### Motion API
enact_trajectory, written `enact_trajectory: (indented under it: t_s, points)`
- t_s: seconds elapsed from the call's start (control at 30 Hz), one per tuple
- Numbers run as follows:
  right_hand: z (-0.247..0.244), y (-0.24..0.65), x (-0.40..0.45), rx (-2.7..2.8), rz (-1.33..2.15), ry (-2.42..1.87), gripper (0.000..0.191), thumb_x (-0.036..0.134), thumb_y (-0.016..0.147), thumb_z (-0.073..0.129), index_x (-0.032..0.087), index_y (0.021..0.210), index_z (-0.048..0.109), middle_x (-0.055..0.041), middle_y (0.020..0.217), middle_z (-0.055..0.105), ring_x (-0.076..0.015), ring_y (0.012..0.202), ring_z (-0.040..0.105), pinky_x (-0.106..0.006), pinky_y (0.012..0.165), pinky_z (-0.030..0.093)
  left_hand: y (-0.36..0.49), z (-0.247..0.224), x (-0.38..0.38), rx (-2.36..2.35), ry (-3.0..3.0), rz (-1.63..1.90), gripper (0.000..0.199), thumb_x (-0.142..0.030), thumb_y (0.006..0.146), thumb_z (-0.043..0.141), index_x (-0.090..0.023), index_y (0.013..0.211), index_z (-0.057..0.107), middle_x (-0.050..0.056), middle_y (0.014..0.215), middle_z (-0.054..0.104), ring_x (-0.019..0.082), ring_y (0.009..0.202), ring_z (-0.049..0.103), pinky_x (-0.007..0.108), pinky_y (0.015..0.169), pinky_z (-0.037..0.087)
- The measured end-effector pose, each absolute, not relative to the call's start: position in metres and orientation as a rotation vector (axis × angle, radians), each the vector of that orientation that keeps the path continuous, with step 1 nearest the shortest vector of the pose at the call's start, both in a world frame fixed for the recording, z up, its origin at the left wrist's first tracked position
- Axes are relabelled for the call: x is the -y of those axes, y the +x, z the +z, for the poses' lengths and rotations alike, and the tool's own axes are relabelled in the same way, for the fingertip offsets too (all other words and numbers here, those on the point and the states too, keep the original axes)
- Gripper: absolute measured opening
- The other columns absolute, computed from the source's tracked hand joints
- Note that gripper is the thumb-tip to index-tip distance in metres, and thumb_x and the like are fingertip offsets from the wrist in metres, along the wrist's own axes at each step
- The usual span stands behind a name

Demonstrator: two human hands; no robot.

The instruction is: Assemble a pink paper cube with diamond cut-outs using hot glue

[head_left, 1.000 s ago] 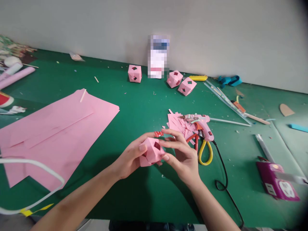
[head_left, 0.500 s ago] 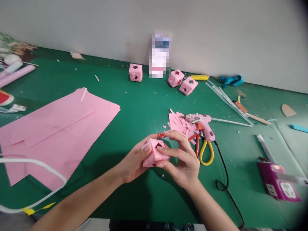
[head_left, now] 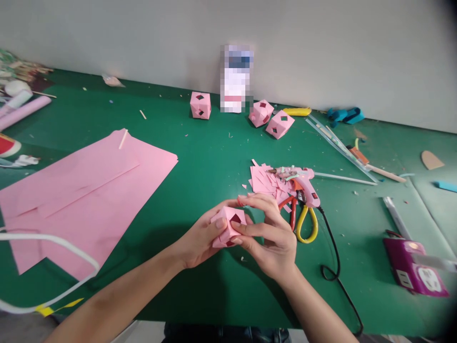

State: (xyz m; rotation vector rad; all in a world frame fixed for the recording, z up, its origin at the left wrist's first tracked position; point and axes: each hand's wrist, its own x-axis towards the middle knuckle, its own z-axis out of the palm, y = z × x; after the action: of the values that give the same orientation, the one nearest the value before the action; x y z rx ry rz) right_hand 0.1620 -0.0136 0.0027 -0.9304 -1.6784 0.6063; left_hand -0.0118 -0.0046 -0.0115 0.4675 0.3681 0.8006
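A pink paper cube point(head_left: 225, 217) with diamond-shaped holes is held between both hands above the green table. My left hand point(head_left: 200, 238) is closed round its left side, thumb pressed on the front face. With thumb and fingers, my right hand point(head_left: 273, 238) pinches the right side near a diamond hole; its index finger reaches over toward a small red item at the left fingertips. Just beyond the right hand lie a pink glue gun point(head_left: 303, 183), pink paper scraps point(head_left: 264, 178) and scissors with red and yellow handles point(head_left: 307, 228).
Pink paper sheets point(head_left: 107, 190) cover the left side, near a white curved tube point(head_left: 71, 245). Finished-looking pink cubes point(head_left: 200, 105) stand at the back by a blurred upright panel point(head_left: 235, 78). A purple power box point(head_left: 414, 267) and the glue gun's black cord point(head_left: 333, 243) are at right.
The cube has turned slightly in my hands, and the right thumb and fingers have shifted a little on it. The head view has moved slightly.
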Motion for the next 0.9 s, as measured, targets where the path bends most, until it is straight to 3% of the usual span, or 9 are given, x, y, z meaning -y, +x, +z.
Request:
enact_trajectory:
  t_s: [0.1, 0.23, 0.43, 0.67, 0.77, 0.83, 0.9]
  points:
    - [0.0005, 0.1630, 0.0137, 1.694, 0.564, -0.914, 0.012, 0.038, 0.091, 0.078, 0.033, 0.101, 0.081, -0.0070, 0.131, 0.073, -0.0311, 0.122, 0.065, -0.058, 0.103, 0.054, -0.0128, -0.0103, 0.0040, -0.391, 0.425, 0.793, 0.047, -0.047, 0.086, 0.081, -0.022, 0.125, 0.071, 0.007, 0.107, 0.075, 0.014, 0.095, 0.073, 0.020, 0.085, 0.058]
    - [-0.0001, 0.1641, 0.0150, 1.686, 0.603, -0.940, 0.036, 0.046, 0.087, 0.080, 0.029, 0.119, 0.077, -0.0121, 0.141, 0.066, -0.0331, 0.125, 0.063, -0.055, 0.101, 0.055, -0.0143, -0.0091, 0.0040, -0.458, 0.347, 0.767, 0.052, -0.051, 0.085, 0.080, -0.023, 0.127, 0.071, 0.006, 0.109, 0.075, 0.015, 0.092, 0.074, 0.023, 0.081, 0.060]
    - [0.0025, 0.1621, 0.0150, 1.648, 0.636, -0.880, 0.021, 0.016, 0.090, 0.075, 0.028, 0.107, 0.079, -0.0080, 0.126, 0.069, -0.0279, 0.118, 0.065, -0.053, 0.102, 0.053, -0.0140, -0.0103, 0.0036, -0.439, 0.397, 0.800, 0.050, -0.051, 0.085, 0.081, -0.022, 0.124, 0.072, 0.007, 0.107, 0.074, 0.015, 0.095, 0.071, 0.022, 0.086, 0.057]
    - [0.0046, 0.1621, 0.0174, 1.665, 0.629, -0.885, 0.022, 0.009, 0.087, 0.075, 0.026, 0.100, 0.079, -0.0072, 0.121, 0.073, -0.0276, 0.118, 0.065, -0.054, 0.106, 0.051, -0.0114, -0.0137, 0.0051, -0.418, 0.461, 0.784, 0.052, -0.054, 0.085, 0.079, -0.024, 0.126, 0.072, 0.008, 0.109, 0.074, 0.015, 0.093, 0.069, 0.022, 0.083, 0.055]
    - [0.0041, 0.1632, 0.0164, 1.673, 0.613, -0.877, 0.019, 0.013, 0.090, 0.075, 0.027, 0.102, 0.079, -0.0064, 0.121, 0.076, -0.0269, 0.117, 0.066, -0.052, 0.104, 0.052, -0.0124, -0.0171, 0.0057, -0.404, 0.452, 0.778, 0.053, -0.057, 0.084, 0.079, -0.025, 0.126, 0.072, 0.007, 0.109, 0.074, 0.016, 0.094, 0.069, 0.025, 0.083, 0.054]
    - [0.0029, 0.1644, 0.0151, 1.679, 0.615, -0.889, 0.017, 0.022, 0.092, 0.076, 0.029, 0.107, 0.080, -0.0072, 0.128, 0.074, -0.0275, 0.119, 0.065, -0.051, 0.104, 0.052, -0.0140, -0.0184, 0.0050, -0.406, 0.404, 0.760, 0.052, -0.057, 0.084, 0.079, -0.025, 0.124, 0.073, 0.006, 0.110, 0.075, 0.016, 0.094, 0.069, 0.026, 0.085, 0.055]
    - [0.0014, 0.1656, 0.0146, 1.669, 0.647, -0.915, 0.026, 0.034, 0.091, 0.078, 0.029, 0.116, 0.078, -0.0090, 0.138, 0.070, -0.0295, 0.124, 0.063, -0.051, 0.103, 0.052, -0.0156, -0.0181, 0.0037, -0.398, 0.335, 0.748, 0.050, -0.057, 0.085, 0.078, -0.025, 0.123, 0.073, 0.005, 0.110, 0.075, 0.016, 0.093, 0.070, 0.027, 0.084, 0.055]
